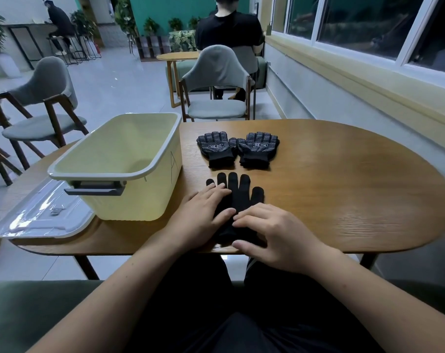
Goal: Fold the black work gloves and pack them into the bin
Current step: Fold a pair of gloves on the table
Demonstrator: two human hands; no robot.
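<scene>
Head view: left hand (203,212) and right hand (280,238) — each grip flat and spread, pinching nothing — press a black glove (238,192) lying on the surface (343,187) beside the yellow bin (150,189), apparently smoothing it; next, its finger end likely needs folding over the cuff.

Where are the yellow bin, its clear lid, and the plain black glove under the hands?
Bin (129,200): head view, near front wall.
Clear lid (38,217): head view, flat middle panel.
Plain black glove (232,184): head view, bare middle finger.
</scene>
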